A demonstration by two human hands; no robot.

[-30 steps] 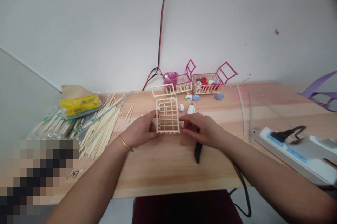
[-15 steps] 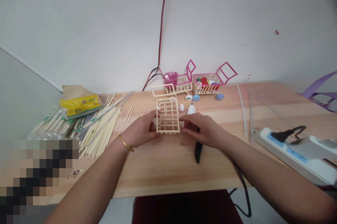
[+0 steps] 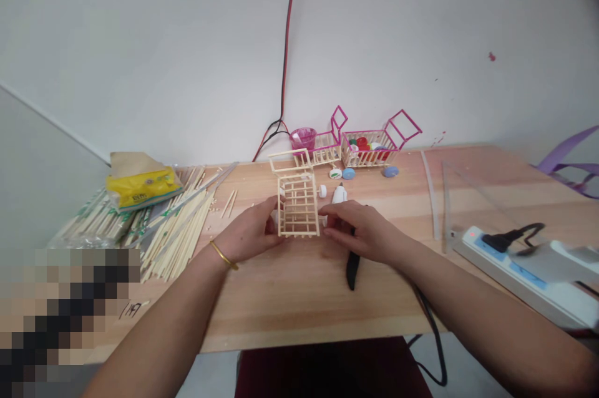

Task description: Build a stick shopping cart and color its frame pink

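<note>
A small model cart (image 3: 298, 232) built from pale wooden sticks, with a push-bar frame at its far end, stands in front of me. My left hand (image 3: 255, 223) is closed at its near left corner, fingers round a white wheel that is mostly hidden. At the near right corner my right hand (image 3: 353, 226) pinches another white wheel (image 3: 324, 221) between thumb and fingertips. A further white wheel (image 3: 322, 191) sticks out on the cart's right side. Behind and under my right hand lies a glue gun (image 3: 340, 194) with a white body and black handle, partly covered.
Behind stand two pink-trimmed stick carts (image 3: 369, 151), a pink bowl (image 3: 303, 138) and several blue and white caps (image 3: 349, 173). Loose sticks (image 3: 182, 236) and a yellow packet (image 3: 143, 188) lie left. A power strip (image 3: 519, 273) and a clear set square (image 3: 446, 211) are right.
Hardly anything differs. Both hands keep their hold at the two sides of the cart, and the cart stays in the same place.
</note>
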